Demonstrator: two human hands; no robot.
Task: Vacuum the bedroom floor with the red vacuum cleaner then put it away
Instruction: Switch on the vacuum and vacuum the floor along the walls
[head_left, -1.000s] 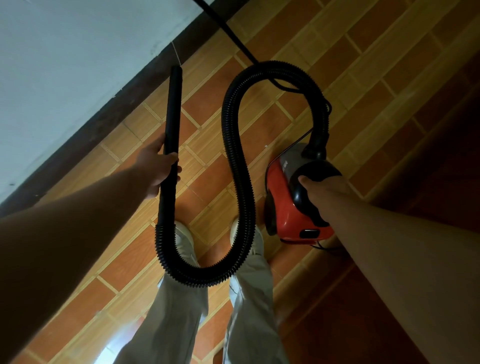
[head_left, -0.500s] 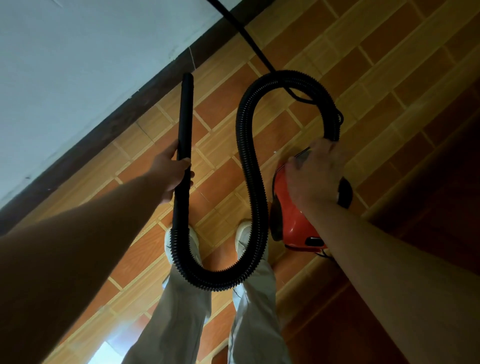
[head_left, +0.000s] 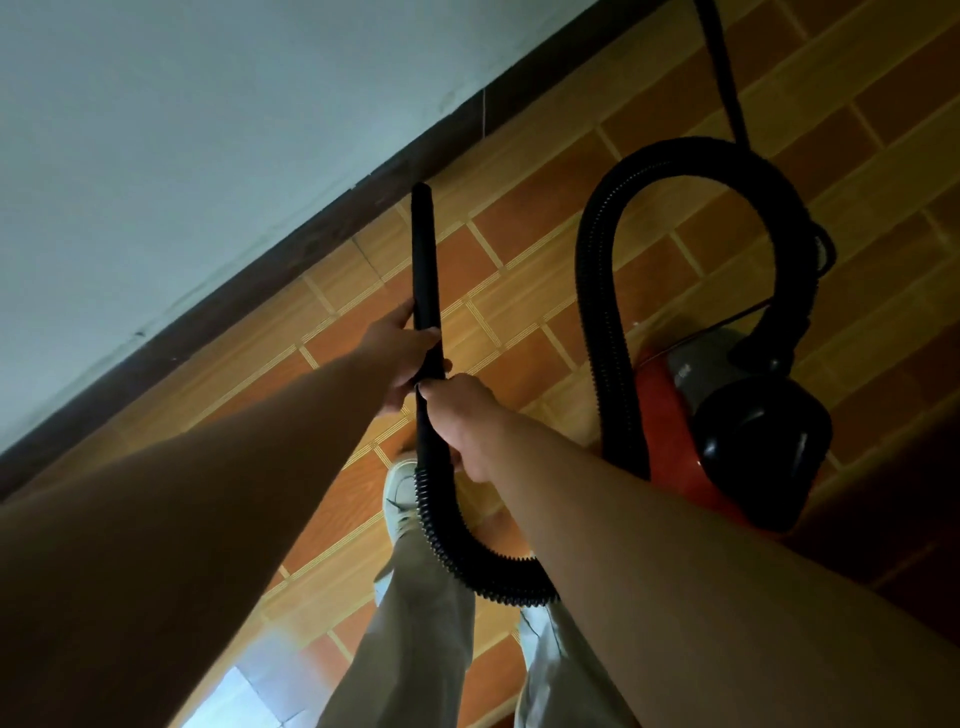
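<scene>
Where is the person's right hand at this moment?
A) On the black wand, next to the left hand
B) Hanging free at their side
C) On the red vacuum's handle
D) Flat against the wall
A: the right hand grips the black wand right beside the left hand, while the red vacuum cleaner sits apart from both hands.

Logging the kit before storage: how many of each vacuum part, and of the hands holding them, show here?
Red vacuum cleaner: 1
Ribbed hose: 1
Nozzle tube: 1
Power cord: 1
Hands: 2, left hand, right hand
Total: 6
</scene>
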